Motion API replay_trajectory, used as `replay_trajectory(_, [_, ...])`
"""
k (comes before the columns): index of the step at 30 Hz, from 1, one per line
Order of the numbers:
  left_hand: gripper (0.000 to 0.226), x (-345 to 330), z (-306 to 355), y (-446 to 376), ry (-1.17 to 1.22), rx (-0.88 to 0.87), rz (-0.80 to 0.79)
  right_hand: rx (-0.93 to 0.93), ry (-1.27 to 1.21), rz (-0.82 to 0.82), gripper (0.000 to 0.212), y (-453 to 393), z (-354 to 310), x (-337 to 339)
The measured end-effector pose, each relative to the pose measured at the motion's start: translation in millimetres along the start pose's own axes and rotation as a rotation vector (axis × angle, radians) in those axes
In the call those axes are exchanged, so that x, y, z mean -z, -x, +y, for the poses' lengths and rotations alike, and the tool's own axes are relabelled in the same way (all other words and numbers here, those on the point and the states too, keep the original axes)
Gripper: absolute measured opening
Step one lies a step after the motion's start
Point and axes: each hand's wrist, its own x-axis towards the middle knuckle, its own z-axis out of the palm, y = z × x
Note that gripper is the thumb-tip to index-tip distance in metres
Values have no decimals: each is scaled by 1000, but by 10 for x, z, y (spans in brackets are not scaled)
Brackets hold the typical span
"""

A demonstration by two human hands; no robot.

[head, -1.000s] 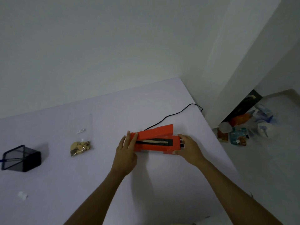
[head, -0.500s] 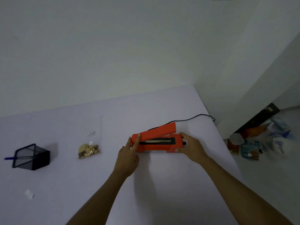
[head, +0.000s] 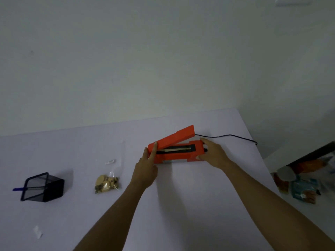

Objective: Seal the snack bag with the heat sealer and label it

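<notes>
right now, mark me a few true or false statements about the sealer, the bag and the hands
1. The heat sealer has its lid raised. True.
2. The snack bag sits inside the sealer. False: it lies on the table, left of the sealer and apart from it.
3. The left hand and the right hand are at opposite ends of the sealer. True.
4. The pen holder stands right of the sealer. False: it is at the table's far left.
5. A black cord runs off the table's right edge. True.

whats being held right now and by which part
The orange heat sealer: the right grip clasps its right end; the left grip presses flat against its left end.
</notes>
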Motion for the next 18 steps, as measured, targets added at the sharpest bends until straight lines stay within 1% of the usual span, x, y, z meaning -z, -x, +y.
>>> replay_trajectory(3, [89,30,-8,-94,-11,-1,0,-11,-1,0,86,-101,-31,20])
replay_trajectory(6, [92,61,-9,-116,-18,7,-6,-8,15,6,75,-113,-60,28])
replay_trajectory(7, [92,77,-1,-112,-20,11,-16,-14,23,15,75,-96,-74,24])
replay_trajectory(9, [92,109,14,-92,-29,17,-28,-48,28,38,83,-45,-94,-15])
replay_trajectory(11, [92,118,20,-32,-37,15,-19,-129,100,119,92,32,-56,-110])
replay_trajectory(12, [93,119,7,-1,-36,16,-11,-186,147,189,90,73,-16,-155])
replay_trajectory(14, [92,175,13,132,-33,40,-35,-275,213,329,80,259,-15,-260])
replay_trajectory(15, [91,210,11,206,-32,45,-44,-309,222,362,76,371,-35,-338])
replay_trajectory(16, [91,197,-22,282,-31,39,-42,-310,221,364,73,479,-11,-459])
replay_trajectory(18, [89,246,-44,434,-57,26,-73,-286,265,279,74,656,-32,-682])
